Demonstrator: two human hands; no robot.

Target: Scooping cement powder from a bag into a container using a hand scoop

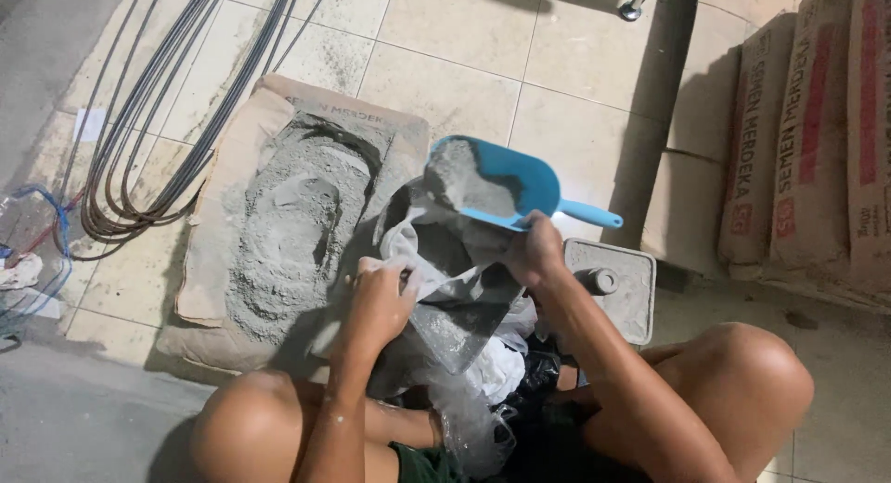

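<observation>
One blue scoop (520, 181) heaped with grey cement powder is gripped by the right hand (534, 253) over a clear plastic bag (445, 297), whose mouth is pinched open by the left hand (379, 302), beside a torn cement sack (297, 214).

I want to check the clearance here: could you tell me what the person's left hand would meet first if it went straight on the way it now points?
The left hand grips the rim of the clear plastic bag and points up-right. Going on, it would probably meet the blue scoop of grey powder held just beyond, though depth is unclear.

Dim, flat indoor light, soft shadows on the floor, slight edge distortion.
</observation>
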